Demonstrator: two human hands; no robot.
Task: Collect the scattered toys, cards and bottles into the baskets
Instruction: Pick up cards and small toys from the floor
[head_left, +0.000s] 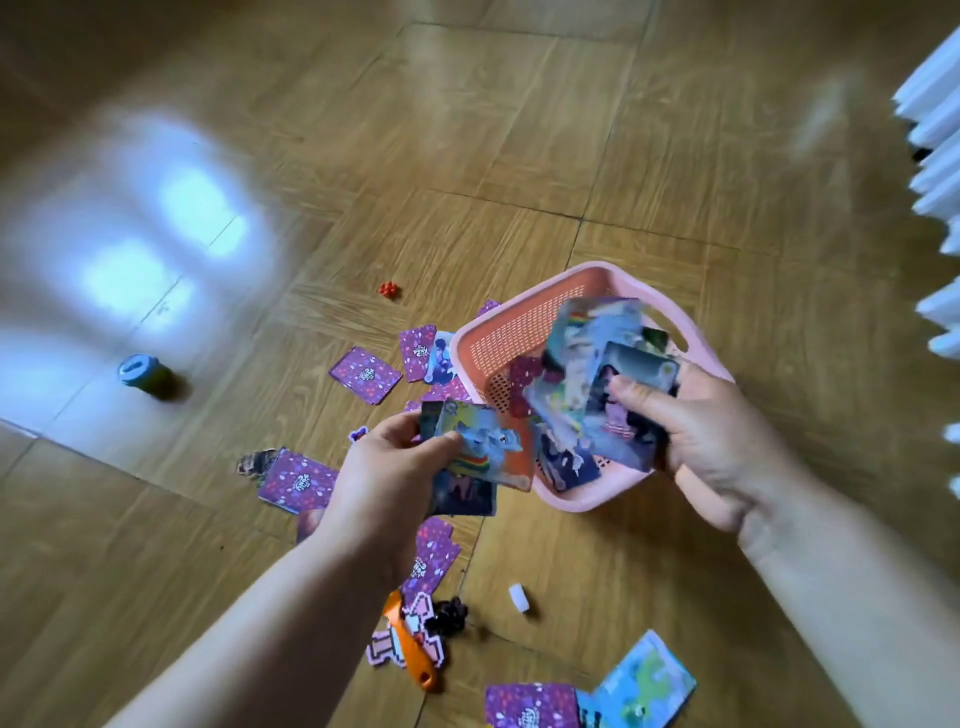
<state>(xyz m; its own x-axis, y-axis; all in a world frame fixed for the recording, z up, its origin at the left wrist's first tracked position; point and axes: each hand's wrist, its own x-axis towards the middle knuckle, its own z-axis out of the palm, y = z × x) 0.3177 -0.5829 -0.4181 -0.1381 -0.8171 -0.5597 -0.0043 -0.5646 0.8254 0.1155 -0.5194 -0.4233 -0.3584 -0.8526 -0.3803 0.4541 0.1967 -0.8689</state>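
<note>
Head view: the right hand (696, 431) is clamped on a fan of cards (587, 374) directly over the pink basket (498, 332). The left hand (384, 467) pinches a few cards (478, 452) just outside the rim, at the basket's eight o'clock; right is nearer.

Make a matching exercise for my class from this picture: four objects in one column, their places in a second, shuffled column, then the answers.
Objects
1. pink plastic mesh basket
2. small red studded toy
3. blue-lidded green bottle
4. short white tube

Places
A. far left, alone on the floor
B. under the right hand
C. floor beyond the purple cards
D. floor between the forearms

Pairs: 1-B, 2-C, 3-A, 4-D
</note>
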